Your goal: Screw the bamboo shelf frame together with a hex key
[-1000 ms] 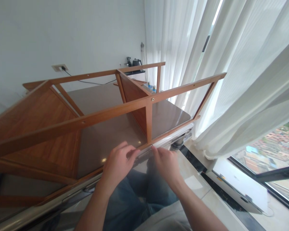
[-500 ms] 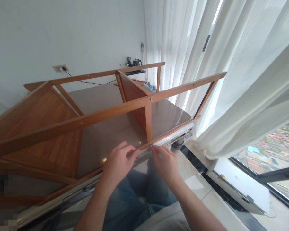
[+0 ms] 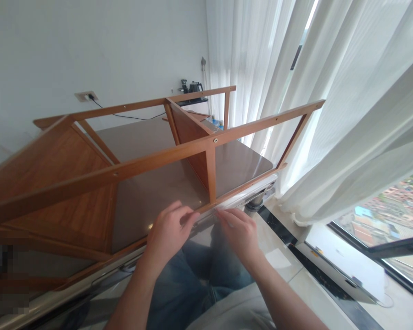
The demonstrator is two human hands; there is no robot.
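Where your fingers sit: at the near edge of the table, on a thin silver metal strip, right at the foot of one upright of a honey-brown wooden frame.

Left hand: your left hand is curled over the strip, its fingertips resting on it just left of that upright.

Right hand: your right hand is just beside your left, its fingers bent onto the strip. You can't tell from this view whether either hand is actually gripping it.

Table: the wooden frame lies across the polished grey-brown tabletop, its rails running away from you toward the far end.

Below you: your jeans show under your forearms, with a pale tiled floor to the right.

Beyond: white sheer curtains hang on the right, and a black kettle stands past the far end of the table.
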